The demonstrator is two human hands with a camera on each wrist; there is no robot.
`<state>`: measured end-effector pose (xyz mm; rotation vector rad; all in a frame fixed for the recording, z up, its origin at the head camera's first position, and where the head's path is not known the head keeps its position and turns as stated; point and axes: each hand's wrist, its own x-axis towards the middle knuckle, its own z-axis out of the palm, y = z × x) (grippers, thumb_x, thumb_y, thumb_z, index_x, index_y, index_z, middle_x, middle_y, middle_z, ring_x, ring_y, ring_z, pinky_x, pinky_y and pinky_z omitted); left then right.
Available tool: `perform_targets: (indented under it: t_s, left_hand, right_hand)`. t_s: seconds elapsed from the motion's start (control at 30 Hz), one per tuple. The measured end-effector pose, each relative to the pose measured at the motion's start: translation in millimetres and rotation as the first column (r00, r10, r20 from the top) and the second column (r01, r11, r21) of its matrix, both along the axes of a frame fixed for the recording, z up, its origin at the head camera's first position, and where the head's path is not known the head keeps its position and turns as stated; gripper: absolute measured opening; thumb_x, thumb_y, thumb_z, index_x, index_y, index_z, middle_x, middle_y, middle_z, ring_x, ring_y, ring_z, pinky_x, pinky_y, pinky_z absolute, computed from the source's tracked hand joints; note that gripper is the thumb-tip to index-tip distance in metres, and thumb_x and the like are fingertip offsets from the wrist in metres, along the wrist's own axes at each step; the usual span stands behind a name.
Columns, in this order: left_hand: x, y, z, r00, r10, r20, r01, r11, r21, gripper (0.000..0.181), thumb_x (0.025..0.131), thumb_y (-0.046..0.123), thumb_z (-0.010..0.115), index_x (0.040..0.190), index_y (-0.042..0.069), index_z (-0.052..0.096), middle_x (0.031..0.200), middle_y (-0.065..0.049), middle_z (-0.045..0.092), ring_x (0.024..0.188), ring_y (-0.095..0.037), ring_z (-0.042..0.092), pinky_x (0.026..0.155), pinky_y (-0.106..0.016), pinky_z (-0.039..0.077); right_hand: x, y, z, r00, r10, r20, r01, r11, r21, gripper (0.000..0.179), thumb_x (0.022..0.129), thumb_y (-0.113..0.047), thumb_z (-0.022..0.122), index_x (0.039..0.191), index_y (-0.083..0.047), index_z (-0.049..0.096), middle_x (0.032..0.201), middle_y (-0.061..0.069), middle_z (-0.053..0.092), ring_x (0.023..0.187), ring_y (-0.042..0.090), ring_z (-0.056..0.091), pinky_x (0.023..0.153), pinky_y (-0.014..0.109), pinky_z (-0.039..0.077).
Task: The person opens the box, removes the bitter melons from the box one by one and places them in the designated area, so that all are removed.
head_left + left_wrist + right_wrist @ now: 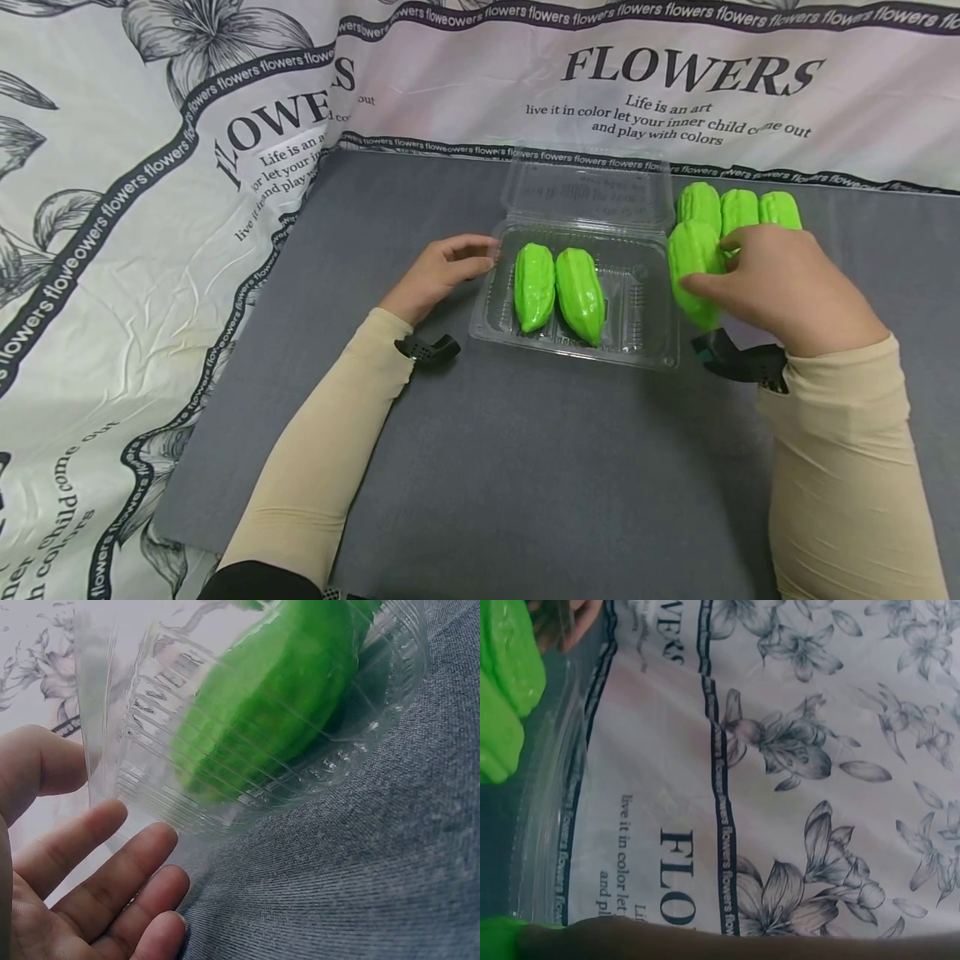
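Note:
Two shiny green ridged fruits with pointed ends lie side by side in the left and middle of a clear plastic clamshell box. Its lid is tipped back. At the box's left wall is my left hand, its fingers loosely extended and its thumb at the wall. My right hand, just right of the box, grips another green ridged fruit between thumb and fingers. In the right wrist view, only part of that hand and its fruit shows.
Behind my right hand, several more green fruits stand in a group at the back right, partly hidden. A floral printed sheet rises along the back and left of the grey table.

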<state>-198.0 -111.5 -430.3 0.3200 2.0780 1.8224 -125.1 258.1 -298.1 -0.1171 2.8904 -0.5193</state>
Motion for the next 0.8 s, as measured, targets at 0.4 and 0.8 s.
perform_targets:
  t_s: [0.4,0.8]
  left_hand:
    - [-0.2,-0.6,0.3,1.0,-0.003,-0.004,0.003,1.0,0.007,0.04,0.103,0.02,0.07,0.141,0.01,0.065,0.139,-0.008,0.067,0.129,-0.02,0.061,0.114,-0.04,0.046]
    - [0.0,-0.3,0.4,1.0,-0.007,0.005,0.007,1.0,0.025,0.04,0.103,0.018,0.07,0.141,0.008,0.065,0.139,-0.01,0.067,0.129,-0.022,0.062,0.114,-0.04,0.046]
  right_hand:
    - [-9.8,13.7,-7.2,0.993,-0.031,0.115,0.028,0.999,0.029,0.045,0.091,-0.04,0.074,0.063,-0.012,0.053,0.06,0.0,0.046,0.058,0.023,0.046,0.051,0.037,0.038]
    - [-17.8,19.9,-14.0,0.966,0.016,0.259,-0.025,0.999,0.031,0.046,0.095,-0.038,0.073,0.063,-0.008,0.06,0.065,0.007,0.068,0.064,0.027,0.06,0.057,0.038,0.044]
